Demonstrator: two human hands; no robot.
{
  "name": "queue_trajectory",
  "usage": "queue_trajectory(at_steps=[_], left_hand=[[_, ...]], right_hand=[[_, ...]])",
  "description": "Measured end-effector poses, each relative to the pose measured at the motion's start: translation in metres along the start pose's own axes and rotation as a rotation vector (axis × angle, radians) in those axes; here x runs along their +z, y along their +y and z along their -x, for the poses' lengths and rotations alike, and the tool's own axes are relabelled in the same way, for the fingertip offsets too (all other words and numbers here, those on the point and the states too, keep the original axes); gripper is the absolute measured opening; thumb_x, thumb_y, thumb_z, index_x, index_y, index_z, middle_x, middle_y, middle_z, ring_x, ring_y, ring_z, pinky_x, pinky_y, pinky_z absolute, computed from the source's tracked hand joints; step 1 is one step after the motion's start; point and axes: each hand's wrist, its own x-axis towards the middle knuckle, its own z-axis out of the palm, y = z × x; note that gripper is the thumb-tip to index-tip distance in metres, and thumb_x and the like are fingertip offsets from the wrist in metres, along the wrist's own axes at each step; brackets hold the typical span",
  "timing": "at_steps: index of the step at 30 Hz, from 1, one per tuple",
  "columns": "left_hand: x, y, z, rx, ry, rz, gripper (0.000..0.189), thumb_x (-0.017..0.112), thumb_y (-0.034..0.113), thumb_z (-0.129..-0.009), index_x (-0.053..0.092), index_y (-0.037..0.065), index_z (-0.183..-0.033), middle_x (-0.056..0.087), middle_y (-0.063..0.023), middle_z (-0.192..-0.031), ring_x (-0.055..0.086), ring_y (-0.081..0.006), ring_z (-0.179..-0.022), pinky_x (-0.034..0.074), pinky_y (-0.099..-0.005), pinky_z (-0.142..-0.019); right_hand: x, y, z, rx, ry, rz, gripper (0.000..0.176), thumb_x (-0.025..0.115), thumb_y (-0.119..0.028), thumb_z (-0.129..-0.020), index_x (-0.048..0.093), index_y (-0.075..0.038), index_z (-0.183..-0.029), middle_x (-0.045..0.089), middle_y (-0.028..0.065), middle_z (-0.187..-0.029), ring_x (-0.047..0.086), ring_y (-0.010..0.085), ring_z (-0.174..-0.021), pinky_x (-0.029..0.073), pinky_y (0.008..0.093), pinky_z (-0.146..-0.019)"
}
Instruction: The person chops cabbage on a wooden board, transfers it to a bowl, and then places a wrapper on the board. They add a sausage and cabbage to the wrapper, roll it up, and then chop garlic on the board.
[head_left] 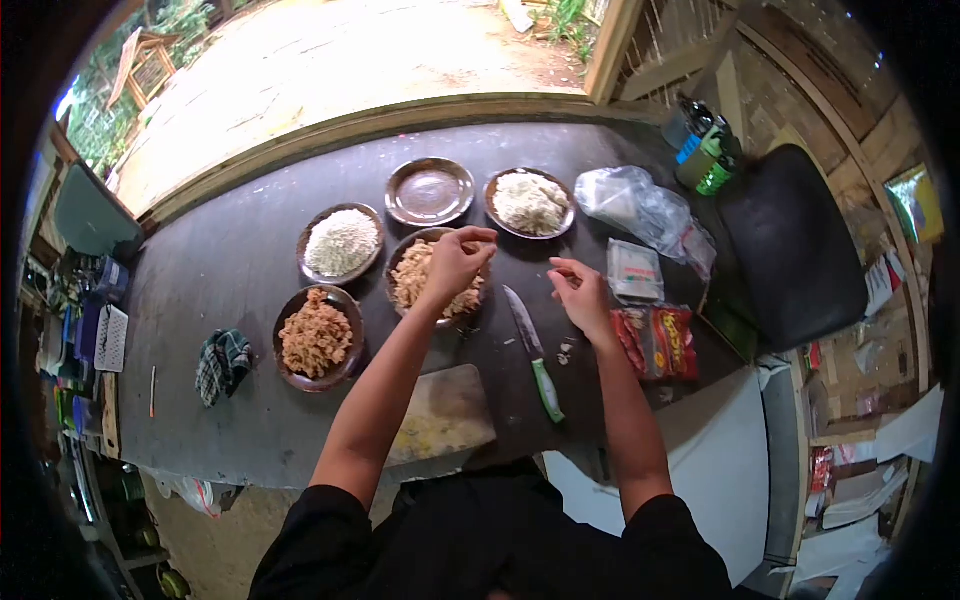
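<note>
My left hand (462, 265) is held over the middle bowl of light brown crumbly food (412, 272), its fingers pinched together; anything between them is too small to make out. To the right, above the dark table, my right hand (582, 292) has its fingers loosely bent and the thumb apart, with nothing visible in it. A knife with a green handle (546, 388) lies between my forearms, its blade pointing away from me. Small pale crumbs (564, 355) are scattered beside it. Close to me, a worn cutting board (445, 415) is partly covered by my left forearm.
Around the middle bowl stand a bowl of reddish-brown food (317, 338), two plates of white crumbly food (342, 243) (530, 204) and a bare brown plate (430, 192). Plastic bags (650, 215), a red packet (660, 343) and a chair (795, 245) are right; a checked cloth (223, 366) lies left.
</note>
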Motion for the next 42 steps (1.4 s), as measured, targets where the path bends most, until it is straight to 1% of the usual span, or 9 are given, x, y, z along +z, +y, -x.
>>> queue_trajectory(at_steps=[1, 2, 5, 10, 12, 14, 19, 28, 42], left_hand=[[0.018, 0.012, 0.008, 0.025, -0.019, -0.024, 0.023, 0.078, 0.013, -0.087, 0.078, 0.007, -0.109, 0.078, -0.0053, -0.093, 0.069, -0.0097, -0.070, 0.055, -0.0279, -0.066], [0.039, 0.025, 0.017, 0.053, -0.033, -0.047, 0.021, 0.078, 0.014, -0.087, 0.079, 0.009, -0.108, 0.078, -0.0047, -0.092, 0.069, -0.0102, -0.069, 0.054, -0.0282, -0.065], [0.103, 0.037, 0.031, 0.104, -0.118, -0.164, 0.021, 0.078, 0.014, -0.086, 0.079, 0.012, -0.106, 0.077, -0.0079, -0.094, 0.072, -0.0181, -0.075, 0.056, -0.0314, -0.069], [0.195, 0.040, 0.027, 0.283, -0.361, -0.389, 0.021, 0.074, 0.018, -0.086, 0.079, 0.015, -0.106, 0.075, -0.0098, -0.108, 0.072, -0.0282, -0.091, 0.057, -0.0390, -0.084], [0.222, 0.034, 0.024, 0.584, -0.319, -0.562, 0.020, 0.071, 0.024, -0.089, 0.080, 0.017, -0.106, 0.074, -0.0090, -0.113, 0.071, -0.0306, -0.098, 0.055, -0.0418, -0.092], [0.239, 0.033, 0.019, 0.507, -0.348, -0.612, 0.022, 0.070, 0.020, -0.090, 0.078, 0.016, -0.110, 0.075, -0.0071, -0.113, 0.068, -0.0315, -0.106, 0.053, -0.0424, -0.098], [0.267, 0.023, 0.000, 0.370, -0.390, -0.940, 0.025, 0.067, 0.026, -0.090, 0.079, 0.021, -0.111, 0.076, -0.0050, -0.114, 0.072, -0.0289, -0.103, 0.056, -0.0411, -0.089], [0.274, 0.039, -0.010, 0.307, -0.403, -1.115, 0.022, 0.069, 0.029, -0.090, 0.079, 0.020, -0.106, 0.076, -0.0045, -0.108, 0.074, -0.0266, -0.098, 0.058, -0.0424, -0.080], [0.272, 0.034, -0.015, 0.309, -0.367, -0.951, 0.020, 0.065, 0.028, -0.092, 0.079, 0.016, -0.101, 0.076, -0.0045, -0.103, 0.073, -0.0298, -0.097, 0.057, -0.0434, -0.080]], right_hand=[[-0.020, 0.016, 0.006, -0.007, 0.027, 0.079, 0.025, 0.071, -0.015, -0.092, 0.075, -0.002, -0.113, 0.077, 0.0151, -0.098, 0.075, 0.0220, -0.074, 0.059, 0.0323, -0.069], [-0.042, 0.030, 0.010, -0.008, 0.032, 0.082, 0.025, 0.071, -0.015, -0.092, 0.075, -0.002, -0.113, 0.077, 0.0151, -0.098, 0.075, 0.0220, -0.074, 0.059, 0.0323, -0.069], [-0.100, 0.062, 0.024, -0.251, 0.197, 0.584, 0.014, 0.072, -0.011, -0.086, 0.078, -0.003, -0.097, 0.073, 0.0142, -0.093, 0.069, 0.0346, -0.095, 0.054, 0.0444, -0.087], [-0.163, 0.103, 0.017, -0.395, 0.067, 0.784, 0.012, 0.074, -0.013, -0.082, 0.079, -0.006, -0.092, 0.074, 0.0095, -0.098, 0.064, 0.0298, -0.094, 0.055, 0.0413, -0.085], [-0.167, 0.109, 0.014, -0.485, 0.000, 0.770, 0.014, 0.074, -0.012, -0.081, 0.080, -0.008, -0.093, 0.073, 0.0074, -0.098, 0.064, 0.0306, -0.097, 0.053, 0.0422, -0.088], [-0.174, 0.111, 0.010, -0.547, -0.025, 0.800, 0.014, 0.074, -0.012, -0.081, 0.080, -0.009, -0.093, 0.073, 0.0054, -0.098, 0.064, 0.0284, -0.096, 0.054, 0.0409, -0.087], [-0.192, 0.114, -0.002, -0.566, -0.114, 0.848, 0.013, 0.070, -0.012, -0.084, 0.081, -0.010, -0.092, 0.072, 0.0041, -0.094, 0.064, 0.0271, -0.093, 0.055, 0.0411, -0.084], [-0.203, 0.125, -0.020, -0.593, -0.187, 0.763, 0.012, 0.077, -0.011, -0.080, 0.081, -0.011, -0.091, 0.073, 0.0031, -0.094, 0.064, 0.0255, -0.089, 0.055, 0.0380, -0.082], [-0.204, 0.110, -0.024, -0.471, -0.157, 0.624, 0.007, 0.076, -0.007, -0.081, 0.076, -0.005, -0.088, 0.074, 0.0097, -0.094, 0.064, 0.0330, -0.089, 0.054, 0.0409, -0.080]])
